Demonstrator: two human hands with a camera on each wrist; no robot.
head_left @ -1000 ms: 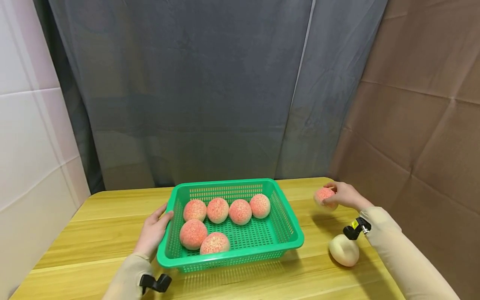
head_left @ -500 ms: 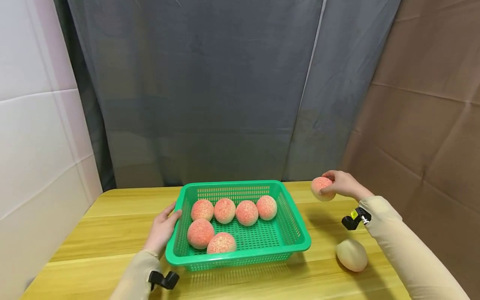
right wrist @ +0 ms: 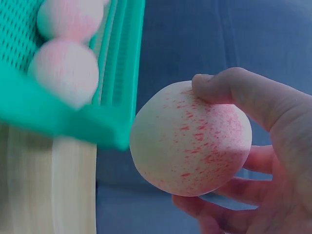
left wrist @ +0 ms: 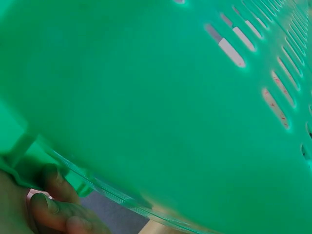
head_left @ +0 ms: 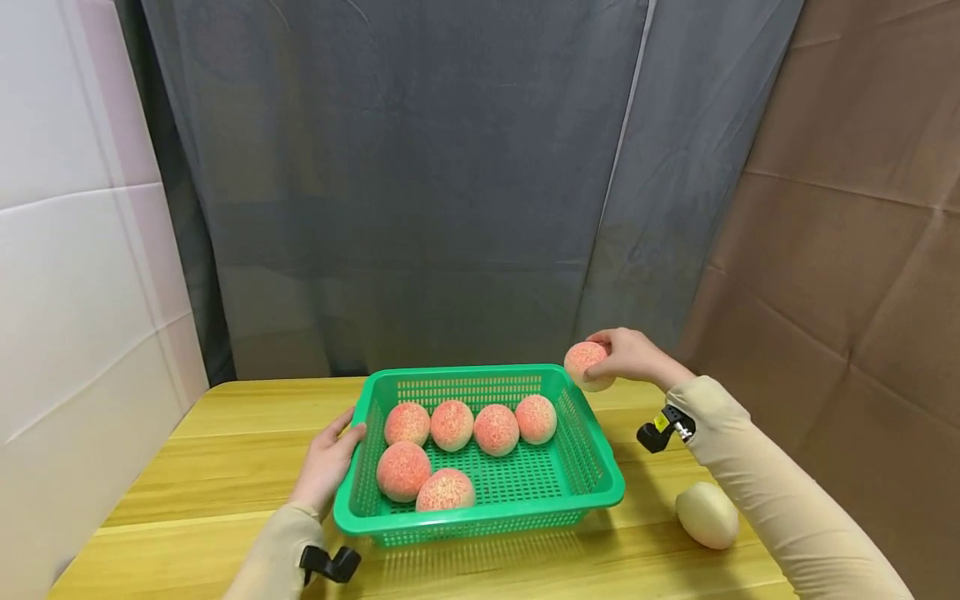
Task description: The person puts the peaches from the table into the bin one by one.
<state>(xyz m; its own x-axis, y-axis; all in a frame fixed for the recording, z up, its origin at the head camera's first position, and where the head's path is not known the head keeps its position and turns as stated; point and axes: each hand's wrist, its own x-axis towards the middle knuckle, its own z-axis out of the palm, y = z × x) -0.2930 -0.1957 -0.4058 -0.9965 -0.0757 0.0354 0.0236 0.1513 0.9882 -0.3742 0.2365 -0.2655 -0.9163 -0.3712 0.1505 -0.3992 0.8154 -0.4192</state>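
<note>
My right hand (head_left: 637, 358) holds a pink-speckled peach (head_left: 585, 365) in the air by the back right corner of a green plastic basket (head_left: 487, 515). In the right wrist view the thumb lies on one side of this peach (right wrist: 185, 141) and fingers curl round the other. My left hand (head_left: 324, 462) grips the basket's left rim, thumb on top; curled fingers (left wrist: 63, 209) show beneath the rim in the left wrist view. Several similar peaches (head_left: 497, 430) sit inside, four-cornered walls around them, most in a back row and others at the left front.
A paler, cream-coloured peach (head_left: 707, 515) lies on the wooden table (head_left: 187, 483) to the right of the basket, near my right forearm. Grey curtain (head_left: 420, 208) hangs behind the table, with brown cloth (head_left: 847, 250) at the right and white cloth (head_left: 82, 233) at the left.
My right hand has lifted the speckled peach off the table's right side and carried it left to the basket's corner. The left hand keeps its grip on the rim. The view has shifted slightly.
</note>
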